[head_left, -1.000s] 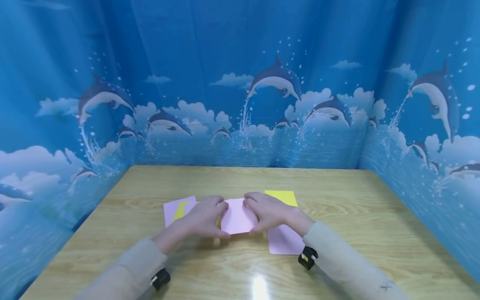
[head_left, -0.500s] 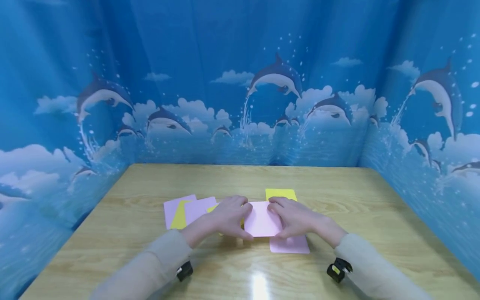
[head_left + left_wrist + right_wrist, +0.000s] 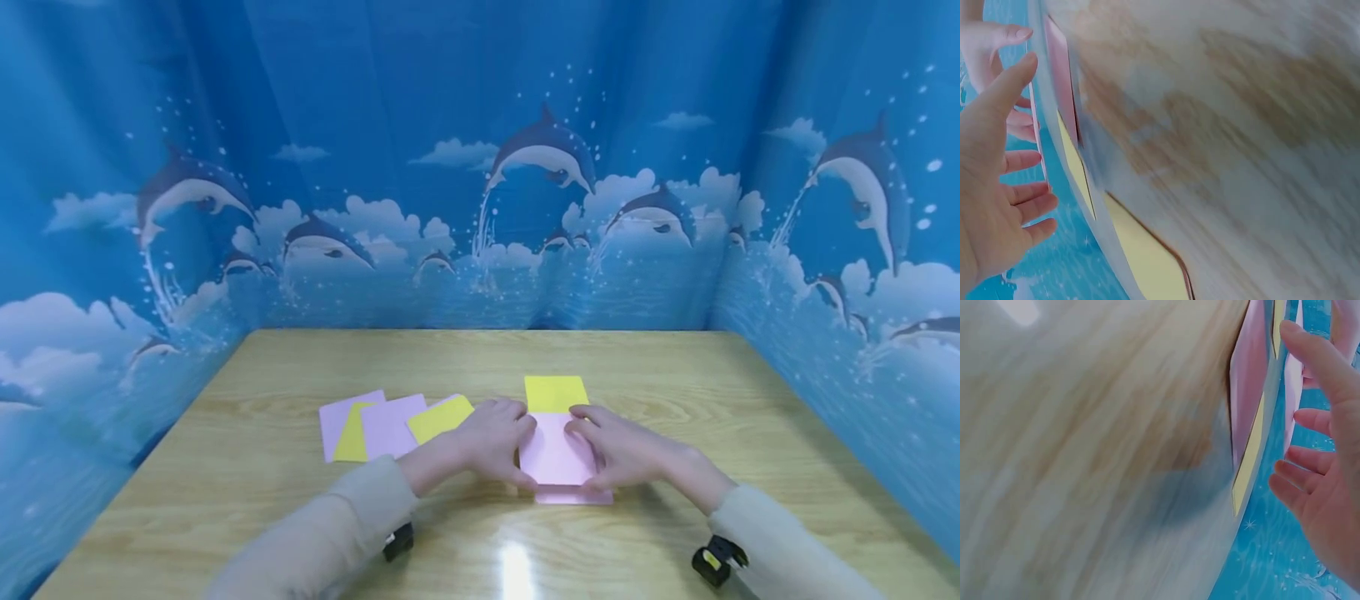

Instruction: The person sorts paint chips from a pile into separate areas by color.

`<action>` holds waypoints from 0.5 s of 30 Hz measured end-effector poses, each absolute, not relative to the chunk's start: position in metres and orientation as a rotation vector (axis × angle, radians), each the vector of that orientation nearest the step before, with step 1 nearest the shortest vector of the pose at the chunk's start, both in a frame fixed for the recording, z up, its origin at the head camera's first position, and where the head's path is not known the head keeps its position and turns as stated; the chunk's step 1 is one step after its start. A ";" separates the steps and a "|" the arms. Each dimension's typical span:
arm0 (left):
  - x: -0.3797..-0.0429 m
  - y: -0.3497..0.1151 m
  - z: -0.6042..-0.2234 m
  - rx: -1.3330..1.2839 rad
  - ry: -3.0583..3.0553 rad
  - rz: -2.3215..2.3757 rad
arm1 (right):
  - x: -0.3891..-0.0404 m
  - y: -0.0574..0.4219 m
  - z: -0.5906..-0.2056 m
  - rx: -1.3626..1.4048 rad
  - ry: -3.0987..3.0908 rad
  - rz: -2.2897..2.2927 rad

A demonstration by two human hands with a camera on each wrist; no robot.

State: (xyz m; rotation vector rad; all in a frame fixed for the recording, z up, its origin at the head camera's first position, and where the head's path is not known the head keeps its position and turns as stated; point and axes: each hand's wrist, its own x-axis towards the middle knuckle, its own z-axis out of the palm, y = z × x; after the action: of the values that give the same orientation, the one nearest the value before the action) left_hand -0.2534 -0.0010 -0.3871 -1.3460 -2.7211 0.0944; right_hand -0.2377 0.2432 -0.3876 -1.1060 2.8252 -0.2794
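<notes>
A pale pink card (image 3: 557, 454) is held flat above the table between my two hands. My left hand (image 3: 491, 437) holds it by its left side, thumb at the near corner and fingers toward the far one. On the opposite side my right hand (image 3: 626, 447) grips it the same way. Below lie a yellow card (image 3: 555, 392) and a pink card (image 3: 573, 497), both partly covered by the held one in the head view. In the right wrist view the held card (image 3: 1292, 381) shows edge-on at the fingertips, apart from the pink card (image 3: 1249, 381) on the tabletop.
Left of the hands, several pink and yellow cards overlap in a spread row, among them a pink card (image 3: 392, 425) and a yellow card (image 3: 441, 418). The wooden table (image 3: 300, 533) meets a blue dolphin-print curtain (image 3: 450, 167) at its back and sides.
Both hands have carried the pale pink card to the right, from beside the right-hand cards to over them. More of the left-hand card row has come into view.
</notes>
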 end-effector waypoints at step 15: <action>-0.246 0.024 -0.397 -1.341 -2.806 0.115 | -0.231 0.262 -0.395 -1.092 2.807 -0.284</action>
State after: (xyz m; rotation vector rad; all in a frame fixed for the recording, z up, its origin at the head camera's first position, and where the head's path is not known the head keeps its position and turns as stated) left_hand -0.2460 0.0243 -0.3969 -1.3407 -2.8057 0.1152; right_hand -0.2309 0.2618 -0.3948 -1.0924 2.8072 -0.2836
